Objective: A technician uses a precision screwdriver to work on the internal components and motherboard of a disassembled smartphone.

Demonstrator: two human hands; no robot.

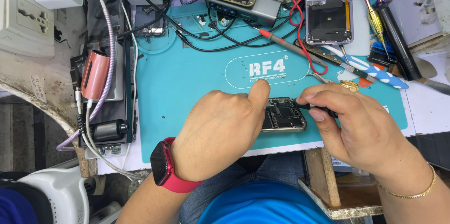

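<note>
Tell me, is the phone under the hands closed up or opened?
Opened: the phone lies with its back cover off, dark inner parts and circuit board showing.

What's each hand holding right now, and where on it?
Left hand pins the opened phone by its left edge, thumb on top. Right hand pinches a thin black tool by its handle; the tip is over the phone's internals.

Bright, even overhead light, soft shadows, sharp focus, slight bending at edges
</note>
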